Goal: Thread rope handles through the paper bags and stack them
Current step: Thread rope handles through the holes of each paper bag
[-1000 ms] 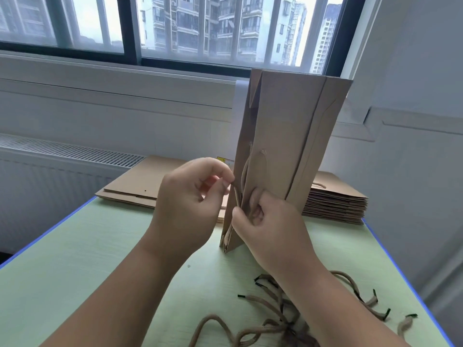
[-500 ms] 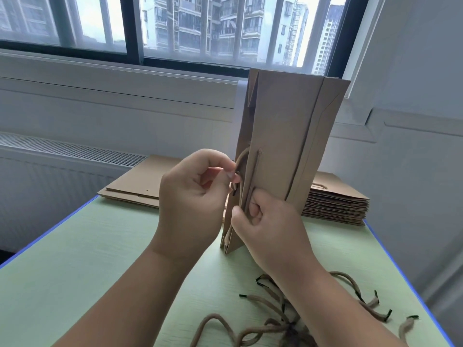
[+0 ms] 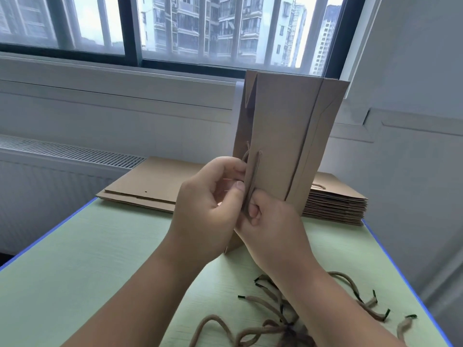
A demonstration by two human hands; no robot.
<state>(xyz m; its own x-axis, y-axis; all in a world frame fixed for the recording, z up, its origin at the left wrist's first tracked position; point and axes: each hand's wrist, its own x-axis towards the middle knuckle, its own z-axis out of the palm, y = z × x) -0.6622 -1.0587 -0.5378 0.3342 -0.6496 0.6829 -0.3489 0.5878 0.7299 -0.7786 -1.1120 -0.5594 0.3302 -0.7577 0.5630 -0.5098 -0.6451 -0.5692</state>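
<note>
Two hands hold an upright paper bag [image 3: 288, 136] on the table [image 3: 100, 246]: left hand [image 3: 210, 196] pinching its rope handle [image 3: 255, 171], right hand [image 3: 273, 229] curled round the bag's near edge.

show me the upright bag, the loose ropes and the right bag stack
upright bag [image 3: 283, 136], head view, front panel
loose ropes [image 3: 261, 305], head view, a tan strand
right bag stack [image 3: 335, 209], head view, layered front edge

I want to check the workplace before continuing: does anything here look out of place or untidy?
Nothing looks damaged or spilled. Only the loose rope handles lie in a tangled heap on the table, with one short piece apart near its right edge. The held bag stands upright.
</note>
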